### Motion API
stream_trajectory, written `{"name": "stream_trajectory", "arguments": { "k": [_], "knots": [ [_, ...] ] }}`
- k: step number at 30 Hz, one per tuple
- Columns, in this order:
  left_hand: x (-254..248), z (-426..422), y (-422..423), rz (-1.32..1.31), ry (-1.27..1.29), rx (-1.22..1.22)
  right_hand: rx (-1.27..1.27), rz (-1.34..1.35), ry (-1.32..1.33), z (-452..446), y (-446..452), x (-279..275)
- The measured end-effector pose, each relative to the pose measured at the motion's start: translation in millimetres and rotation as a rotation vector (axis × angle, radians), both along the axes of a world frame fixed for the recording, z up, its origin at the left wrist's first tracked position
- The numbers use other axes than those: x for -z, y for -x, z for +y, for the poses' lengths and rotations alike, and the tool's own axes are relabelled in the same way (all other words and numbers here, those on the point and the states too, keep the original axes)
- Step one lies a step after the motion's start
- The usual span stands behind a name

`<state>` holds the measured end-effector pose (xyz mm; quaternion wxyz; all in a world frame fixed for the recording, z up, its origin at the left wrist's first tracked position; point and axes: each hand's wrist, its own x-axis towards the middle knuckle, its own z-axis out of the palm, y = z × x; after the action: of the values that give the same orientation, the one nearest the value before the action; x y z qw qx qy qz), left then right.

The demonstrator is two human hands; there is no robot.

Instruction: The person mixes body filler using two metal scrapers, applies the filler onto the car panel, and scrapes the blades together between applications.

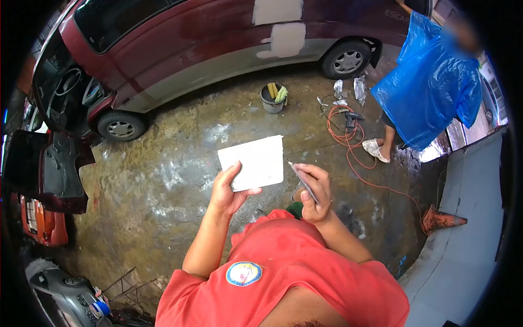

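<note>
My left hand [227, 192] grips a flat white board [253, 162] by its lower left corner, thumb on top and fingers beneath. The board lies almost level in front of my chest, with its white upper face showing. To its right, my right hand [320, 191] is closed round a thin, flat grey spreader [305, 183], seen nearly edge-on and tilted. A small gap separates spreader and board. Beyond my hands stands a maroon and grey van [201, 60], with pale filler-like patches [287, 39] on its side.
A bucket [272, 104] with yellow items stands near the van. A power tool [353, 119] and orange hose [357, 171] lie on the wet floor. At right are a person in a blue poncho [430, 82] and a tipped cone [442, 220]. An open van door [60, 163] juts out left.
</note>
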<state>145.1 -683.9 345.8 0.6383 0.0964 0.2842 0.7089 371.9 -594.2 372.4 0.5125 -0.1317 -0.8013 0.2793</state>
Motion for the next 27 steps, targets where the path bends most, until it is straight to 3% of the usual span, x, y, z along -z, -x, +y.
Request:
{"name": "stream_trajectory", "arguments": {
  "k": [4,12,18,21,25,27],
  "knots": [
    [-7.6,3.3,-1.5,-0.012,-0.006,-0.005,-0.113,0.031,-0.017,3.2,2.6,5.8],
    [-15.8,-9.2,-5.9,0.053,0.003,0.140,0.021,-0.010,-0.012,30.1,5.3,-5.1],
    [-19.2,-13.4,-1.0,0.128,0.006,0.089,0.119,-0.056,0.022,39.2,2.5,-5.4],
    [-29.4,-16.1,2.8,0.537,-0.006,0.079,0.113,-0.209,0.042,41.2,-0.2,-10.7],
    [-45.6,-3.3,6.6,1.873,-0.265,-0.031,0.068,-0.479,0.021,36.9,-7.6,-36.4],
    [-53.8,-1.6,5.4,2.012,-0.219,0.019,0.028,-0.544,-0.014,27.8,-9.2,-51.4]
  ]
}}
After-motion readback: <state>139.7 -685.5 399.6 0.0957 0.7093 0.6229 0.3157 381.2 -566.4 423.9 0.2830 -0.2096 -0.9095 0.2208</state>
